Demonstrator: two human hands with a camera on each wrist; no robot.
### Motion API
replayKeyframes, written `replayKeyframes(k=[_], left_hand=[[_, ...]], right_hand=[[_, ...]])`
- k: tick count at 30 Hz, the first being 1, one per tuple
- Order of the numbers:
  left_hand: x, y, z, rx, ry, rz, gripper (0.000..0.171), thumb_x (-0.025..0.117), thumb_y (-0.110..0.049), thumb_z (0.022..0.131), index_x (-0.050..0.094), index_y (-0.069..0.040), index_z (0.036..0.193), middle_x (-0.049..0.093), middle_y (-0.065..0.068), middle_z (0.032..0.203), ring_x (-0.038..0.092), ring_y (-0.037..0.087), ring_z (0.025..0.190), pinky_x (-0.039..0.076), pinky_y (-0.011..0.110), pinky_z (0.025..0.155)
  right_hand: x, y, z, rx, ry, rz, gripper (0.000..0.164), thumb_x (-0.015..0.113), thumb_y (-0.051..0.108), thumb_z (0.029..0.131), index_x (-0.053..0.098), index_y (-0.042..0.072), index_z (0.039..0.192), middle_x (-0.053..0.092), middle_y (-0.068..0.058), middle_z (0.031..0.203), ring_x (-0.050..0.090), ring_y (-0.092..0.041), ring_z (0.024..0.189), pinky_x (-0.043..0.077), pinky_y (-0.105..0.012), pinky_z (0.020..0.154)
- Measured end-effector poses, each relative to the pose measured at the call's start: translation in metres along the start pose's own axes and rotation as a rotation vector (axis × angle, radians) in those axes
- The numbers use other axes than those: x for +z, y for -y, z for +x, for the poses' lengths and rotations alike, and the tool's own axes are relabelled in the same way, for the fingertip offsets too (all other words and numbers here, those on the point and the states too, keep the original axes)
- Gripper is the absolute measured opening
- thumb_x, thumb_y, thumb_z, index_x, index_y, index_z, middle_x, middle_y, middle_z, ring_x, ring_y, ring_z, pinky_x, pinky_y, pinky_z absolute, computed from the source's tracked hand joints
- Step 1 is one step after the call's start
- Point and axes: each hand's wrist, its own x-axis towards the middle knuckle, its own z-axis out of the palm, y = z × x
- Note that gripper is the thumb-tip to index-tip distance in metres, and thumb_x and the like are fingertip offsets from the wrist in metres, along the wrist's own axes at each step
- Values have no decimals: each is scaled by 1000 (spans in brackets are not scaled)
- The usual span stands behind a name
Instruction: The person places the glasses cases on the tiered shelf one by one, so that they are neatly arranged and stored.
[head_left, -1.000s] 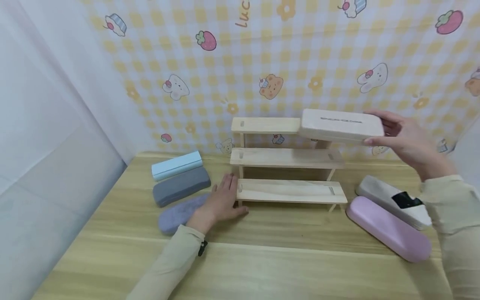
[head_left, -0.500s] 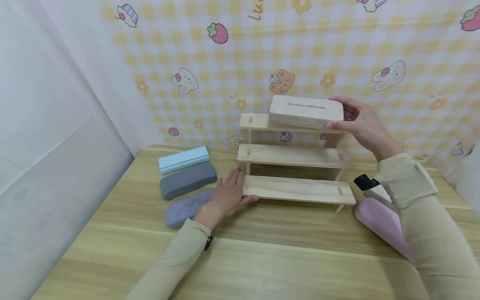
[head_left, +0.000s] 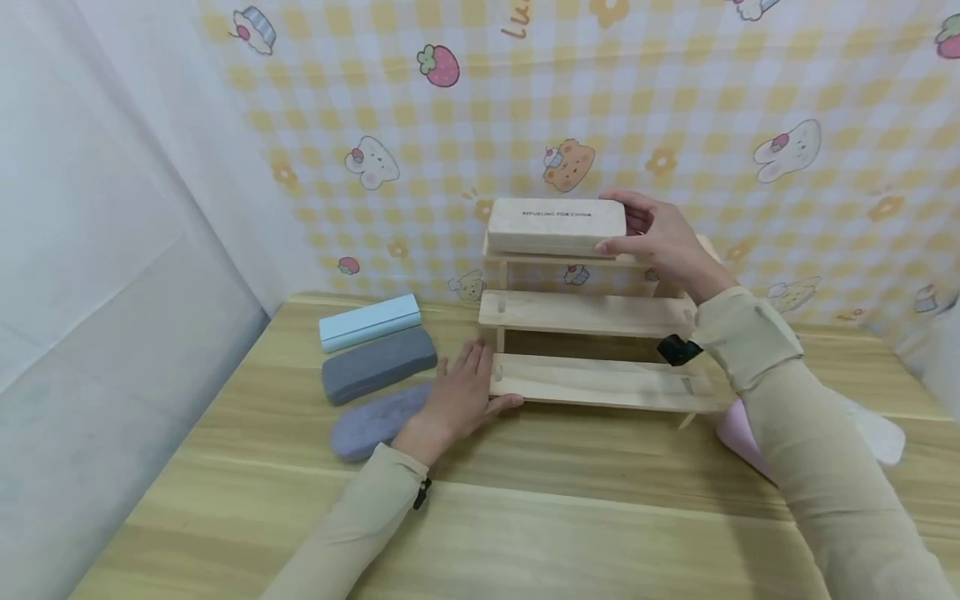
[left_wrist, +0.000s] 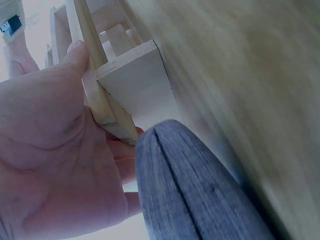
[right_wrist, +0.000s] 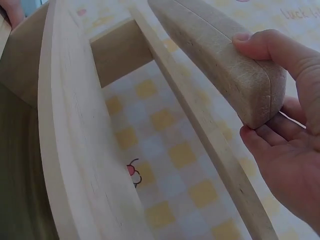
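My right hand (head_left: 660, 242) grips the right end of a cream glasses case (head_left: 558, 225) with printed lettering, thumb in front and fingers behind. The case is over the left part of the top tier of a three-tier wooden stand (head_left: 592, 312). In the right wrist view a gap shows between the case's (right_wrist: 225, 55) held end and the board; contact at its far end cannot be told. My left hand (head_left: 457, 392) rests against the left end of the lowest tier, fingers extended and thumb along its front edge. Beside it lies a purple-blue glasses case (head_left: 375, 421), partly hidden by the hand.
Left of the stand, a light blue case (head_left: 370, 322) and a grey case (head_left: 380, 364) lie on the wooden table (head_left: 525, 533). To the right, a pink case (head_left: 738, 437) and a pale grey case (head_left: 877, 429) are partly covered by my right sleeve. A checked cloth (head_left: 465, 125) hangs behind.
My right hand has carried the cream case leftward, from the top tier's right side to over its left part. My left hand has stayed at the lowest tier; the head view has shifted slightly.
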Motion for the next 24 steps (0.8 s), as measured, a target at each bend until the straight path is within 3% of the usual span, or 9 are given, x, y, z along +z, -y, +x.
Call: replayKeyframes(k=[9, 17, 24], left_hand=[[-2, -1, 3, -5, 21, -5, 93, 37, -66, 87, 15, 2, 147, 15, 20, 151, 10, 31, 139, 18, 57, 106], [-1, 3, -1, 0, 13, -7, 92, 40, -65, 87, 18, 3, 146, 18, 21, 150, 12, 32, 139, 20, 57, 105], [-2, 0, 1, 3, 26, -18, 92, 38, -65, 88, 18, 4, 146, 16, 22, 150, 11, 32, 139, 20, 57, 105]], right_hand=[[6, 3, 12, 30, 53, -53, 68, 80, 16, 74, 48, 16, 135, 55, -6, 126, 54, -16, 111, 47, -18, 79], [12, -6, 16, 13, 65, -62, 65, 79, 14, 76, 49, 13, 133, 58, -6, 119, 56, -14, 104, 47, -19, 77], [7, -6, 21, 29, 108, -186, 68, 76, 23, 79, 44, 15, 138, 55, -10, 122, 54, -16, 103, 45, -20, 76]])
